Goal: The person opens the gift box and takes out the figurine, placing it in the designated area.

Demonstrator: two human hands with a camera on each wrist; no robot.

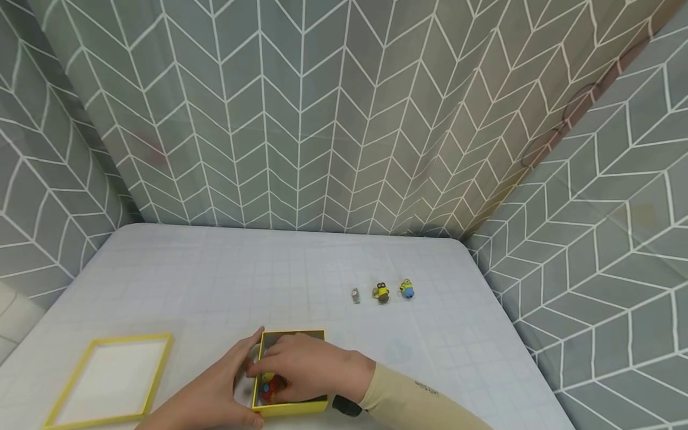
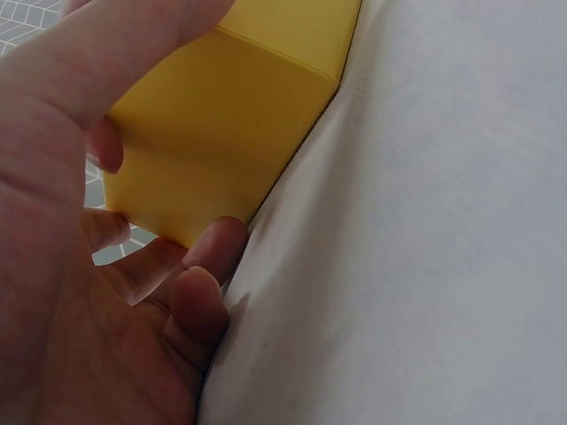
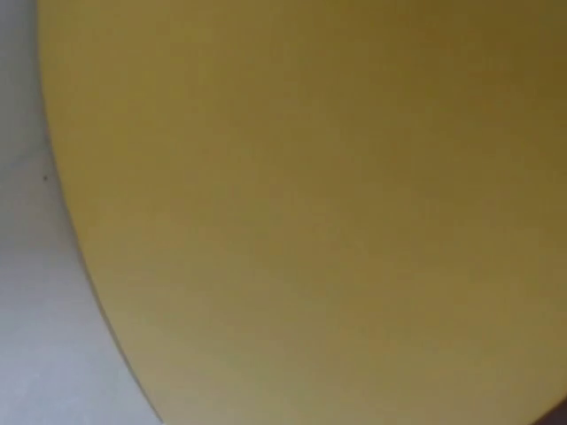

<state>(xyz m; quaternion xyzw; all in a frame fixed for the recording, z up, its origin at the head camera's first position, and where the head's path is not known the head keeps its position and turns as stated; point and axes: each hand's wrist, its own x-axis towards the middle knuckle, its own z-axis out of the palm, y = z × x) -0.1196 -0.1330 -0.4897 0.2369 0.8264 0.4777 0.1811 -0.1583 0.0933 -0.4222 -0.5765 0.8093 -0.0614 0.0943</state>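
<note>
An open yellow box stands at the front of the table. My left hand grips it from the left, with the thumb by the near side and the other fingers along the wall. In the left wrist view, fingertips reach low on the box, close to the tabletop. My right hand is down inside the box, over a small red, blue and yellow figurine. That hand covers most of the inside, and I cannot tell whether it pinches anything. Only the box's outer wall fills the right wrist view.
Beyond the box to the right stand a small grey figurine, a yellow and brown Minion figurine and a yellow and blue one. A yellow-edged white box lid lies at the left. Patterned curtains surround the table.
</note>
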